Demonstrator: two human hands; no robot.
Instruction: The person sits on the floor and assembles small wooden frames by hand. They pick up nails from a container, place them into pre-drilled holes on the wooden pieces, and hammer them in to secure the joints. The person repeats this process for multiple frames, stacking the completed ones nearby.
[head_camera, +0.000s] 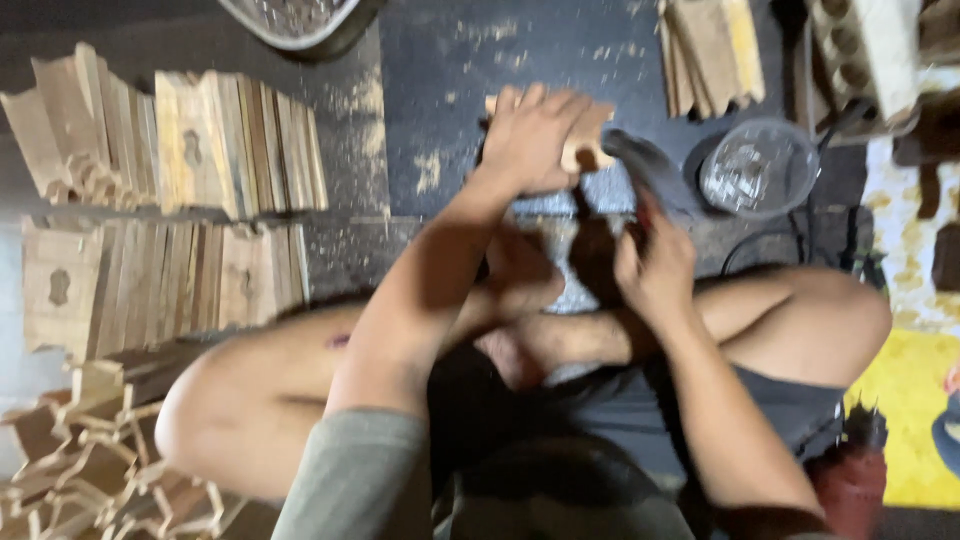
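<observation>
Head view looks down at a person who sits cross-legged on a dark floor (420, 70) with sawdust on it. Left hand (532, 135) lies flat, fingers spread, pressing on a small carved wooden piece (585, 145) at the far middle of the scene. Right hand (655, 265) is clenched around the handle of a dark power tool (645, 170), whose tip is just beside the wooden piece on its right side; the picture is blurred there. Stacks of cut wooden panels (235, 140) stand at the far left. A round clear lid (758, 165) lies to the right of the tool.
</observation>
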